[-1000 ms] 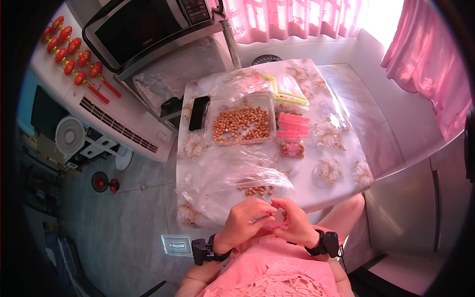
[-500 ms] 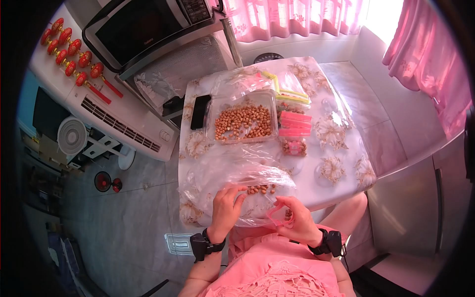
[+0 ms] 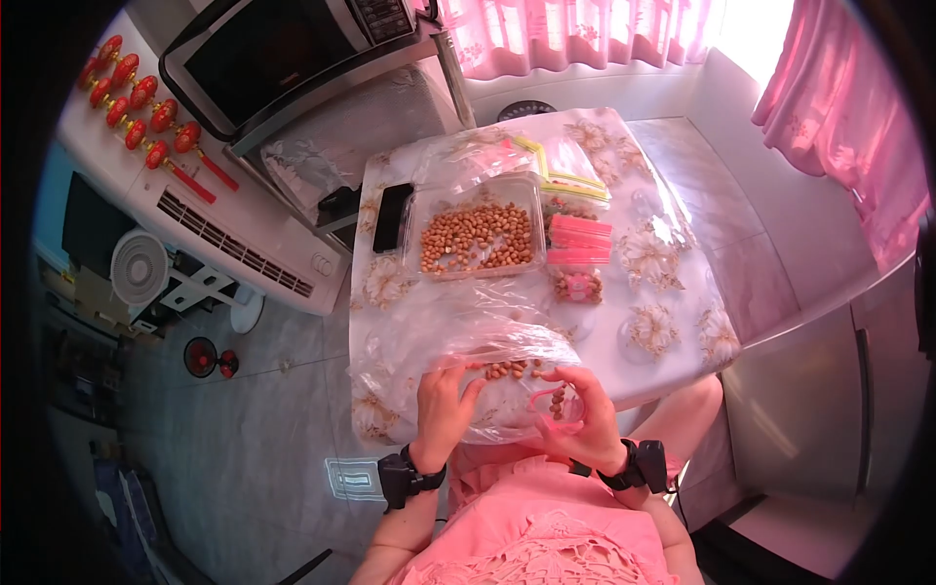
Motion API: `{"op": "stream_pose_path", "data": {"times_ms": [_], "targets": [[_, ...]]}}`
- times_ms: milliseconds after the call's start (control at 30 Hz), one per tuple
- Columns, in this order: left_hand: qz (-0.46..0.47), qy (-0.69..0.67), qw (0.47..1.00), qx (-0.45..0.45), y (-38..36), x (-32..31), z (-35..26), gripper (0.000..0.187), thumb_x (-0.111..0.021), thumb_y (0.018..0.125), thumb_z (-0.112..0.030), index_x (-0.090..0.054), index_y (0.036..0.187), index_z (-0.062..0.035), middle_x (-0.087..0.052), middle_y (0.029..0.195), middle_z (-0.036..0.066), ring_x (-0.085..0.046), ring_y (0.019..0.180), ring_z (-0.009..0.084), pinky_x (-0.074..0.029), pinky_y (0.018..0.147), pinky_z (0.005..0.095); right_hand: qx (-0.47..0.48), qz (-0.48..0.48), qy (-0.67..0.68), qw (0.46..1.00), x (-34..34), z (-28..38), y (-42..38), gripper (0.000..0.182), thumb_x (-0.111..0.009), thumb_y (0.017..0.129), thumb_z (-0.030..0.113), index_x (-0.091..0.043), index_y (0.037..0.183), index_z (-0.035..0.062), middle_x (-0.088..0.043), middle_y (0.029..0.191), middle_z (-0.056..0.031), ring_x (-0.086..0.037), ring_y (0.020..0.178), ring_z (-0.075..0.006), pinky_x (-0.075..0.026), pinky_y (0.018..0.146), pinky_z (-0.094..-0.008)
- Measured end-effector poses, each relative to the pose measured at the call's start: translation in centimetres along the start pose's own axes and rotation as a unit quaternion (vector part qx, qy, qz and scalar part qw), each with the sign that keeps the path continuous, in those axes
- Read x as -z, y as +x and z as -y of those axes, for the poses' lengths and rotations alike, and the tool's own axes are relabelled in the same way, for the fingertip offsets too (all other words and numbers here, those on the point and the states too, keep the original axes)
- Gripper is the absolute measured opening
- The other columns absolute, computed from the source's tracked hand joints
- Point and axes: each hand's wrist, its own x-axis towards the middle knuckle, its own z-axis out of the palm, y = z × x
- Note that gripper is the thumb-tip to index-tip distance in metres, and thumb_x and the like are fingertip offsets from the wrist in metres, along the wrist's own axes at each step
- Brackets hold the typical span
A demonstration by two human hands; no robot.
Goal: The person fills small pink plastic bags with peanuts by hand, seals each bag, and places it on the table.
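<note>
A clear plastic bag [image 3: 507, 336] lies across the near side of the table, with loose brown nuts [image 3: 507, 370] at its mouth. My left hand [image 3: 445, 414] touches the bag's left part; a gap shows between its thumb and fingers, and the fingertips are partly lost against the film. Right of it, my right hand [image 3: 589, 424] grips a small pink-edged plastic pouch [image 3: 546, 402], held tilted at the table's near edge. A few nuts show inside the pouch. Both wrists wear black devices.
Beyond the bag stands a clear plastic box [image 3: 476, 273] of nuts, with a black phone [image 3: 393, 217] to its left. Pink pouches [image 3: 579, 239], a filled pouch [image 3: 578, 286] and a yellow-edged zip bag [image 3: 575, 185] lie to its right. A microwave [image 3: 283, 58] stands back left.
My right hand has risen slightly with the pouch, and its fingers have moved nearer the loose nuts. The left hand's fingers have shifted slightly beside the bag.
</note>
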Motion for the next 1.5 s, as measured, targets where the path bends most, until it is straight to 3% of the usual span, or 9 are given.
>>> {"op": "stream_pose_path", "data": {"times_ms": [67, 300, 633, 733, 800, 1000, 1133, 1333, 1500], "targets": [[0.013, 0.027, 0.999, 0.019, -0.1, -0.5, 0.9, 0.027, -0.075, 0.086, -0.015, -0.070, 0.110, -0.0031, -0.069, 0.102, 0.019, -0.064, 0.098, 0.0409, -0.050, 0.082, 0.0473, 0.051, -0.008, -0.035, 0.998, -0.2, -0.8, 0.5, 0.073, -0.081, 0.072, -0.001, -0.051, 0.138, 0.0030, -0.061, 0.130, -0.0159, -0.060, 0.122, -0.0309, -0.049, 0.103, -0.0380], [0.038, 0.046, 0.997, 0.049, 0.1, -1.4, 1.9, 0.022, -0.072, 0.090, -0.018, -0.073, 0.105, -0.0028, -0.070, 0.093, 0.022, -0.066, 0.087, 0.0430, -0.051, 0.075, 0.0516, 0.021, 0.010, -0.064, 0.998, -0.3, -2.5, -0.1, 0.074, -0.084, 0.074, 0.004, -0.049, 0.139, 0.0045, -0.063, 0.128, -0.0142, -0.064, 0.118, -0.0264, -0.052, 0.100, -0.0363], [0.026, 0.068, 0.996, 0.058, 0.1, -1.9, 1.8, 0.018, -0.069, 0.092, -0.019, -0.075, 0.099, -0.0039, -0.071, 0.089, 0.022, -0.068, 0.087, 0.0415, -0.053, 0.076, 0.0482, -0.013, 0.003, -0.033, 0.999, -0.2, -3.5, -0.2, 0.074, -0.088, 0.073, 0.009, -0.052, 0.137, 0.0033, -0.062, 0.121, -0.0114, -0.066, 0.099, -0.0201, -0.056, 0.085, -0.0315], [0.096, -0.093, 0.981, 0.138, 0.0, -0.4, -0.1, 0.015, -0.072, 0.089, -0.010, -0.072, 0.102, -0.0020, -0.072, 0.099, 0.019, -0.069, 0.095, 0.0357, -0.052, 0.084, 0.0422, -0.029, 0.018, -0.021, 0.999, 0.2, -3.7, -0.6, 0.073, -0.088, 0.072, 0.009, -0.053, 0.137, 0.0036, -0.062, 0.122, -0.0116, -0.066, 0.102, -0.0204, -0.056, 0.087, -0.0319], [0.100, -0.192, 0.974, 0.068, 0.0, 1.0, -2.4, 0.012, -0.073, 0.088, -0.007, -0.071, 0.099, -0.0028, -0.070, 0.098, 0.014, -0.068, 0.096, 0.0309, -0.053, 0.084, 0.0396, -0.037, 0.027, -0.012, 0.999, 0.4, -3.8, -0.5, 0.073, -0.088, 0.072, 0.009, -0.053, 0.137, 0.0037, -0.062, 0.123, -0.0116, -0.066, 0.104, -0.0206, -0.056, 0.088, -0.0322], [0.068, -0.222, 0.963, -0.135, 0.8, 0.9, -5.8, 0.016, -0.079, 0.082, -0.006, -0.072, 0.097, -0.0052, -0.067, 0.105, 0.010, -0.066, 0.100, 0.0300, -0.053, 0.087, 0.0392, -0.041, 0.035, -0.013, 0.998, 0.7, -3.1, -0.4, 0.075, -0.087, 0.071, 0.008, -0.053, 0.138, 0.0037, -0.063, 0.122, -0.0113, -0.066, 0.106, -0.0209, -0.055, 0.090, -0.0326], [0.083, -0.191, 0.966, -0.153, 1.0, 0.0, -6.1, 0.019, -0.080, 0.082, -0.007, -0.073, 0.099, -0.0063, -0.067, 0.107, 0.009, -0.066, 0.103, 0.0304, -0.053, 0.087, 0.0395, -0.061, 0.047, 0.020, 0.997, 0.7, -3.3, -0.4, 0.076, -0.087, 0.073, 0.007, -0.051, 0.140, 0.0042, -0.063, 0.125, -0.0110, -0.065, 0.109, -0.0187, -0.054, 0.092, -0.0315], [0.046, -0.151, 0.981, -0.112, -0.5, 0.1, -2.9, 0.023, -0.075, 0.086, -0.008, -0.073, 0.109, -0.0061, -0.069, 0.107, 0.013, -0.067, 0.101, 0.0335, -0.053, 0.087, 0.0418, -0.058, 0.048, 0.007, 0.997, 0.7, -3.7, -0.6, 0.079, -0.088, 0.074, 0.003, -0.049, 0.143, 0.0042, -0.061, 0.130, -0.0098, -0.062, 0.115, -0.0165, -0.051, 0.098, -0.0308], [0.029, -0.006, 1.000, 0.008, -0.7, -0.4, -0.4, 0.023, -0.071, 0.089, -0.008, -0.072, 0.111, -0.0043, -0.072, 0.104, 0.019, -0.067, 0.097, 0.0396, -0.052, 0.085, 0.0456, -0.086, 0.055, 0.040, 0.994, 0.8, -3.4, -0.5, 0.081, -0.087, 0.072, 0.001, -0.049, 0.143, 0.0035, -0.059, 0.133, -0.0089, -0.059, 0.120, -0.0167, -0.048, 0.103, -0.0316]]}}
